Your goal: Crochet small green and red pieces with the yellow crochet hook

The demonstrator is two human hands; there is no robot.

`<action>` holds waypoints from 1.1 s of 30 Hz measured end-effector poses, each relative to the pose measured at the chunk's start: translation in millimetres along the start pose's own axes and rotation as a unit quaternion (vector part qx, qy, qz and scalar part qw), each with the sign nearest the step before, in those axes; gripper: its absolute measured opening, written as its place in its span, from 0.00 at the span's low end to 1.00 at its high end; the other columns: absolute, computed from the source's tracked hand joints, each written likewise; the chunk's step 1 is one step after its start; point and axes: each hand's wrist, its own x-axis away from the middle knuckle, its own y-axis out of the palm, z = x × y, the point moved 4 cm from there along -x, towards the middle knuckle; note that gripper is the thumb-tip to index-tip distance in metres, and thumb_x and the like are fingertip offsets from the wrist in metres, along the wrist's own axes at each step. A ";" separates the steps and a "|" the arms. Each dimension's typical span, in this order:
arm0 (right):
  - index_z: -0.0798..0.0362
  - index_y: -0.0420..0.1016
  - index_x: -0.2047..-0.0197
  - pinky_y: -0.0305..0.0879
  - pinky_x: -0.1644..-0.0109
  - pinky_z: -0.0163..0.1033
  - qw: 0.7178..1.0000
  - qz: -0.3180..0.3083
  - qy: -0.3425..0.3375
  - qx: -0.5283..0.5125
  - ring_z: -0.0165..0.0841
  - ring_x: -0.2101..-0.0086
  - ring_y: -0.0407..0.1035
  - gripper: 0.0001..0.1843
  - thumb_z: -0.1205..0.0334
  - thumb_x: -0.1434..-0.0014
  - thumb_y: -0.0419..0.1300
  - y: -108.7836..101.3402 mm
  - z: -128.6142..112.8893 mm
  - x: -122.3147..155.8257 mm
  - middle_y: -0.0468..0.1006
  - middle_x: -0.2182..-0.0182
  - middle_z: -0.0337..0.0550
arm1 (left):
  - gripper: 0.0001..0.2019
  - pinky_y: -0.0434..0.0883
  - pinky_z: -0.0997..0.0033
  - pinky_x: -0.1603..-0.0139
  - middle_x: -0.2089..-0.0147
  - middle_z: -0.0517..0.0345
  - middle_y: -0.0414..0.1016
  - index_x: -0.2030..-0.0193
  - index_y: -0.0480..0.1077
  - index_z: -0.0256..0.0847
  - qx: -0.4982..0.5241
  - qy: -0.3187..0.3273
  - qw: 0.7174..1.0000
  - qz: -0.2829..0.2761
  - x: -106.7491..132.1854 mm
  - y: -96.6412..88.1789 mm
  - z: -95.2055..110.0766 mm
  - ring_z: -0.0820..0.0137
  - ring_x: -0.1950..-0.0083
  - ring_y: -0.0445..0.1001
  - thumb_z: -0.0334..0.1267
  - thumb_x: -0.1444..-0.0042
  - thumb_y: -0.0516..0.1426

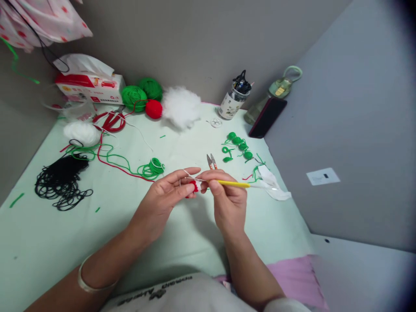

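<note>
In my left hand (164, 195) is a small red and white crochet piece (195, 186), pinched between thumb and fingers. White yarn runs over the raised left index finger. My right hand (227, 195) grips a crochet hook (233, 184) by its yellow handle, and the thin metal shaft points left to the piece. The hook's tip meets the white yarn just above the piece; whether it sits inside a stitch is too small to tell. Just beyond my hands lie thread snips (212, 162) with their blades apart. A green yarn bundle (152, 168) rests beside my left hand.
Black cord (63, 180), a white yarn ball (82, 133) and red scissors (112, 121) lie left. Green balls (134, 98), a red ball (154, 109) and white stuffing (182, 107) line the back. Small green crocheted pieces (239, 143), a phone (268, 117) and a bottle (258, 110) are right.
</note>
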 end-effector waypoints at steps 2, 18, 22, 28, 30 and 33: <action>0.46 0.83 0.59 0.70 0.63 0.38 0.997 0.004 0.046 -0.056 0.30 0.69 0.72 0.08 0.60 0.33 0.61 -1.9 4.0 -0.4 0.81 0.64 0.40 | 0.13 0.70 0.74 0.55 0.62 0.60 0.80 0.52 0.82 0.47 -0.008 -0.001 1.000 0.004 -0.1 0.1 1.2 0.74 0.63 0.73 0.37 0.45 0.67; 0.48 0.77 0.54 0.75 0.61 0.42 0.987 -0.036 -0.116 0.107 0.33 0.65 0.76 0.12 0.67 0.30 0.52 -1.0 -16.8 6.9 0.81 0.61 0.44 | 0.14 0.68 0.73 0.54 0.63 0.60 0.76 0.51 0.82 0.49 -0.074 0.042 0.996 0.025 1.5 -5.1 5.8 0.71 0.58 0.71 0.38 0.46 0.68; 0.48 0.77 0.47 0.75 0.56 0.43 0.918 -0.064 -0.255 0.298 0.37 0.57 0.76 0.16 0.73 0.34 0.57 7.2 -18.9 16.6 0.81 0.58 0.47 | 0.17 0.69 0.75 0.55 0.67 0.63 0.73 0.48 0.80 0.49 -0.034 0.045 0.998 0.019 2.1 -1.4 4.0 0.74 0.62 0.71 0.36 0.46 0.68; 0.45 0.80 0.51 0.76 0.57 0.43 0.946 -0.006 -0.209 0.247 0.36 0.60 0.76 0.14 0.70 0.34 0.57 2.5 -17.8 14.0 0.81 0.59 0.44 | 0.16 0.71 0.77 0.54 0.63 0.59 0.78 0.47 0.80 0.41 0.105 -0.069 0.992 -0.023 -1.7 -0.4 -5.0 0.76 0.62 0.73 0.35 0.43 0.66; 0.47 0.80 0.56 0.75 0.62 0.42 0.982 0.021 -0.128 0.139 0.34 0.66 0.74 0.11 0.67 0.31 0.55 -2.1 -15.4 7.1 0.80 0.64 0.43 | 0.16 0.71 0.77 0.55 0.65 0.60 0.77 0.48 0.80 0.41 0.096 -0.054 0.994 -0.010 -2.1 -2.7 -2.6 0.76 0.64 0.73 0.33 0.44 0.66; 0.49 0.80 0.60 0.73 0.66 0.41 0.996 0.010 -0.061 0.066 0.34 0.67 0.74 0.10 0.62 0.32 0.57 -1.0 -11.3 -0.2 0.80 0.66 0.43 | 0.17 0.70 0.76 0.55 0.64 0.61 0.78 0.48 0.80 0.45 0.056 -0.030 0.998 -0.008 -0.7 -1.8 1.0 0.75 0.63 0.73 0.33 0.45 0.67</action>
